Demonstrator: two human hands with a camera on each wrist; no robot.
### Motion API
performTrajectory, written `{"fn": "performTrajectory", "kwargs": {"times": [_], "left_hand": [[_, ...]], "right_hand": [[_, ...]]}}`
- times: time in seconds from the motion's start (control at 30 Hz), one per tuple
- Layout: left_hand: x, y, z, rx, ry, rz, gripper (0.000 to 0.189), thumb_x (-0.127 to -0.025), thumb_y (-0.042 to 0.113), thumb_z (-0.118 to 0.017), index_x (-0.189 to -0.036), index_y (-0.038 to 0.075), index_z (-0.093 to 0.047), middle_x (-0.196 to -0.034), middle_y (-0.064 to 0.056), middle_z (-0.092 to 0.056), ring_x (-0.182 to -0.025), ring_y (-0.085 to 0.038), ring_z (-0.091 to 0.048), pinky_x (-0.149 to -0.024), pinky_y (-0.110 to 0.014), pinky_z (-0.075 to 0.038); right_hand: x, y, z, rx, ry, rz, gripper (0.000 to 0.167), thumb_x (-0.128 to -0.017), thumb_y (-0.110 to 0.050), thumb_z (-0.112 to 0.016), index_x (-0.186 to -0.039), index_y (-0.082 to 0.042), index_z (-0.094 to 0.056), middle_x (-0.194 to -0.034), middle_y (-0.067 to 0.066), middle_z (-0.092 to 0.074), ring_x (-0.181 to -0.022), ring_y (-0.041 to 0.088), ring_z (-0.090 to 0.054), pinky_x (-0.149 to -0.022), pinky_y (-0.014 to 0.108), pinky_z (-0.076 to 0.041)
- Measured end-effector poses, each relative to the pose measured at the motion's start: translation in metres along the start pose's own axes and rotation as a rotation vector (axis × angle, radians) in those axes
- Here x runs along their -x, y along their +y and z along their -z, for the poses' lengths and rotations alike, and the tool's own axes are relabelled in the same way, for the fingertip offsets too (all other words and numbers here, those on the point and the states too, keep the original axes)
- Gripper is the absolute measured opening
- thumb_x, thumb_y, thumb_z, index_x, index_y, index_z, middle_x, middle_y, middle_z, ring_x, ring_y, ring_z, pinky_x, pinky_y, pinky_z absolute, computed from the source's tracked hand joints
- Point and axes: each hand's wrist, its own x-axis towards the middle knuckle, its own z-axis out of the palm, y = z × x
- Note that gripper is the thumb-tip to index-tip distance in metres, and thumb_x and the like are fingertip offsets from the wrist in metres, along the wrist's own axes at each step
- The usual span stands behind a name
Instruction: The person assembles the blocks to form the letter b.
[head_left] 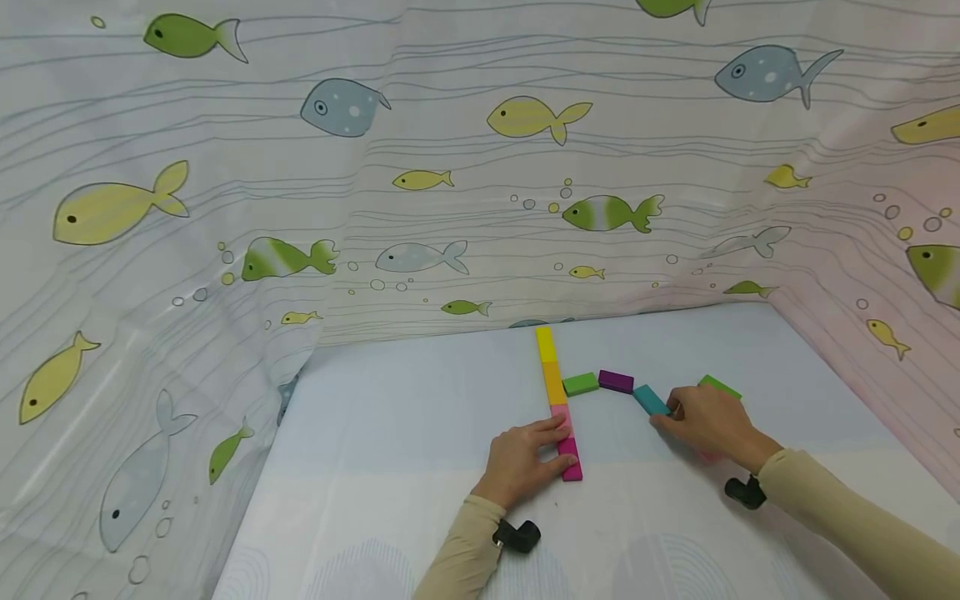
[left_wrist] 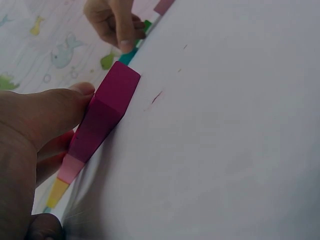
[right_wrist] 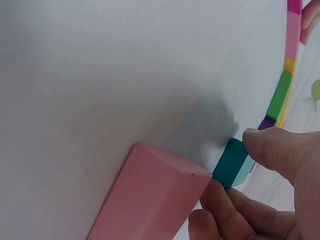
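Observation:
A straight column of blocks runs away from me: magenta block (head_left: 571,461), pink block (head_left: 559,409), orange block (head_left: 553,382) and yellow block (head_left: 546,344). My left hand (head_left: 521,462) rests along its near part, fingertips on the pink block and thumb on the magenta one. From the column's right side a curve of blocks leads off: a green block (head_left: 581,384), a purple block (head_left: 616,382) and a teal block (head_left: 650,400). My right hand (head_left: 712,421) pinches the teal block (right_wrist: 231,162) between thumb and fingers.
Close beside the right hand lies a pink block (right_wrist: 150,190), mostly hidden by that hand in the head view. Another green block (head_left: 720,387) shows behind the right hand. Fish-printed sheeting (head_left: 450,217) rises behind and beside the white table surface (head_left: 375,417).

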Motion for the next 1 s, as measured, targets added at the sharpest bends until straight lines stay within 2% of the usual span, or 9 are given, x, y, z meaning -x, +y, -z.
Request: {"fn": "performTrajectory", "kwargs": {"times": [1.0], "left_hand": [[-0.0013, -0.0003, -0.0018, -0.014, 0.004, 0.009, 0.046, -0.094, 0.046, -0.079, -0.135, 0.027, -0.075, -0.143, 0.015, -0.068, -0.125, -0.016, -0.072, -0.087, -0.027, -0.06]], "right_hand": [[0.0003, 0.0014, 0.0005, 0.002, -0.006, -0.01, 0.037, -0.089, -0.039, -0.083, -0.096, -0.003, -0.077, -0.081, 0.0, -0.077, -0.066, 0.009, -0.061, -0.055, 0.029, -0.05]]}}
